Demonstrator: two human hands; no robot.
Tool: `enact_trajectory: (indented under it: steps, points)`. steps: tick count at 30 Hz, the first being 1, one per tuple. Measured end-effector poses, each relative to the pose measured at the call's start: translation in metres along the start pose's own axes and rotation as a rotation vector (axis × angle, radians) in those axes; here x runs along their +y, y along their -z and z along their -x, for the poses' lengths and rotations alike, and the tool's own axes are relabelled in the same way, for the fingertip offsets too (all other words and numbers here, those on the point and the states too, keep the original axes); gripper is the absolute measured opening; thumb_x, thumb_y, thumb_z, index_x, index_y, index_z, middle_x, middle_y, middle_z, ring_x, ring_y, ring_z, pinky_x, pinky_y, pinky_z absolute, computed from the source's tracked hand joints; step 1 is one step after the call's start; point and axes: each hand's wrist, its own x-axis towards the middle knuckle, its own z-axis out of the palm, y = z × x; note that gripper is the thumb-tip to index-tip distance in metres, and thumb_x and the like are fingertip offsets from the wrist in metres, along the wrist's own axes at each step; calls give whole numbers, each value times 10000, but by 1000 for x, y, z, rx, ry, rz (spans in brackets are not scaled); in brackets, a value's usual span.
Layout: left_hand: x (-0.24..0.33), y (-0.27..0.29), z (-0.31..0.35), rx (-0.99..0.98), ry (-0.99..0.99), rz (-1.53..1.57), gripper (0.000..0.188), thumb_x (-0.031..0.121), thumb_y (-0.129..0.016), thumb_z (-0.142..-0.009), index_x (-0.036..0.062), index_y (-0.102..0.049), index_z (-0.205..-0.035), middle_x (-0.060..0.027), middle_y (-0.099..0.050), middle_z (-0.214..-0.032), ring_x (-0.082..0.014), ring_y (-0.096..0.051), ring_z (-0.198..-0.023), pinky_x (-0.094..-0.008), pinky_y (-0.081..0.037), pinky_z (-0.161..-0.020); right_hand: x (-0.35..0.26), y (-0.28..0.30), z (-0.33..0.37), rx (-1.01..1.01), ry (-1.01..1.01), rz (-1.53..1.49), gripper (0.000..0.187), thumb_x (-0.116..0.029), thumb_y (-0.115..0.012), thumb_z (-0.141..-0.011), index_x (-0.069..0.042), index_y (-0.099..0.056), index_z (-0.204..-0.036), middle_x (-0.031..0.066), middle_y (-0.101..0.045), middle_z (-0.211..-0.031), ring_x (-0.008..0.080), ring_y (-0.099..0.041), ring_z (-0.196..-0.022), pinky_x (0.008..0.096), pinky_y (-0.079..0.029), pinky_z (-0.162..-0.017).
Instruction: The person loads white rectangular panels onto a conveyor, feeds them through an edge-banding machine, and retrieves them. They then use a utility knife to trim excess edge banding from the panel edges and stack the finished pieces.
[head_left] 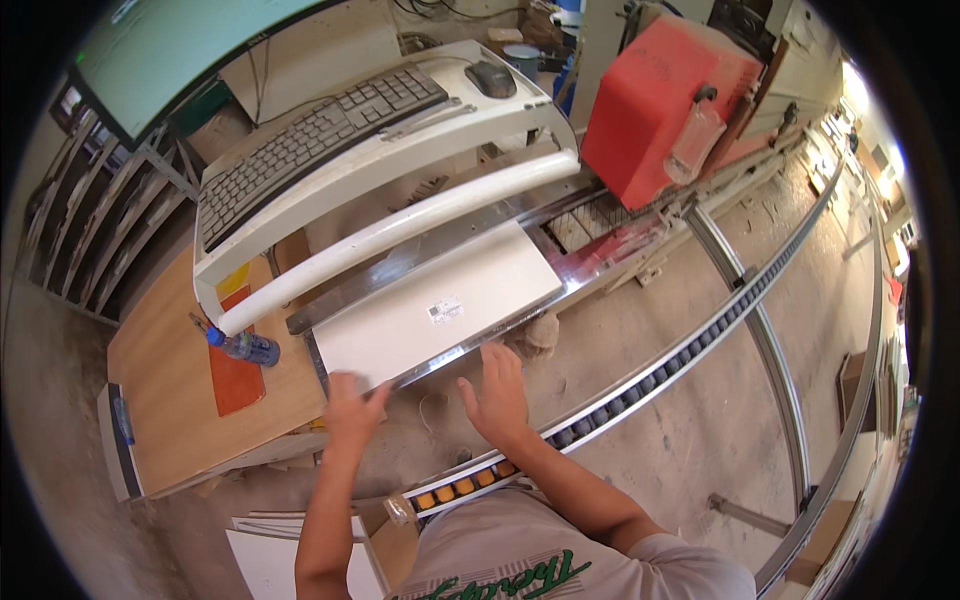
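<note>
Momentarily, a white panel [430, 310] lies on a metal bed [455, 354], the right grip [498, 398] spread and empty beside it; the left grip [352, 408], blurred near a corner, cannot be read. An uneven push could skew the panel. A capped bottle [245, 347], contents unclear, rests on the desk [160, 385].

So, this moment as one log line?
left hand: by white board, contact unclear | right hand: empty, near board's edge | red machine: past board's right end
</note>
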Motion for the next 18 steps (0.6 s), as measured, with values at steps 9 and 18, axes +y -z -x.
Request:
enact_trajectory:
  steps: [9, 18]
  points:
    - [-48, 24, -6, -345, 111, -171, 600, 505, -803, -846, -62, -634, -942, -271, -718, -845, -467, -699, -808, -523, -554, -741, -40, -39, -14, -70, -133, 51, 803, -261, -771, -876, 164, -381, -1435, 407, -359, -1509, 571, -285, -1456, 595, -286, -1195]
    - [40, -27, -50, -408, 197, -148, 586, 504, -853, -781, -42, -647, -840, -259, -707, -791, -440, -703, -759, -494, -553, -691, 11, -14, -65, 20, -232, 130, 699, -211, -763, -896, 190, -424, -1357, 546, -252, -1456, 689, -196, -1429, 653, -265, -1175]
